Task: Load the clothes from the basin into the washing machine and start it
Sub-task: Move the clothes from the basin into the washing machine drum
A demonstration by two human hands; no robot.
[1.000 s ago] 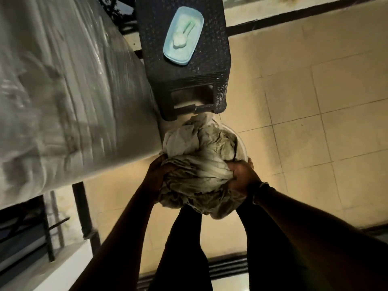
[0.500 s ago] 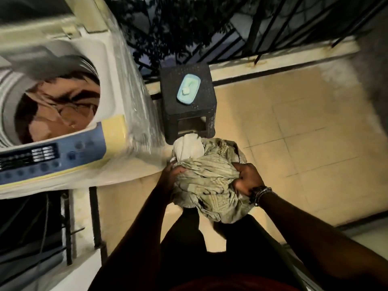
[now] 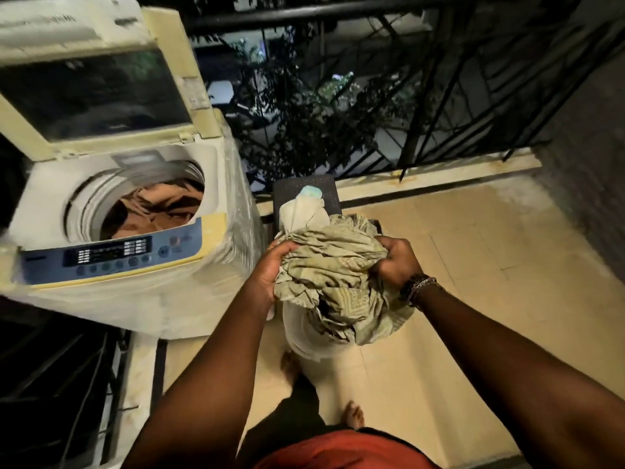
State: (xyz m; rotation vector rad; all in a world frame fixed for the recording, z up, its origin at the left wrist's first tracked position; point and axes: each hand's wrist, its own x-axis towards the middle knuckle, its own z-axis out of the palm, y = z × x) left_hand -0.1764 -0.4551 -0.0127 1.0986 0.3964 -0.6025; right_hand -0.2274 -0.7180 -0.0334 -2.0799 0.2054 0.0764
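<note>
A crumpled bundle of olive-grey clothes [image 3: 333, 272] with a paler piece on top is held in the air between both hands. My left hand [image 3: 270, 270] grips its left side and my right hand [image 3: 394, 260] grips its right side. Under the bundle a white basin [image 3: 304, 336] stands on the floor, mostly hidden. To the left stands a top-loading washing machine [image 3: 209, 262] with its lid [image 3: 98, 93] raised. Brownish clothes [image 3: 152, 211] lie inside the drum. Along its front runs a blue control panel [image 3: 111, 257].
A dark wicker stool [image 3: 324, 191] with a pale blue dish [image 3: 309, 191] stands behind the bundle, by the black balcony railing [image 3: 439, 96]. My bare feet [image 3: 353, 414] are on the beige tiled floor [image 3: 490, 299]. A dark grille [image 3: 57, 377] is at lower left.
My view has tilted up from the floor to the machine, whose open drum and lid now show. The bundle has risen clear of the basin, still held by both hands.
</note>
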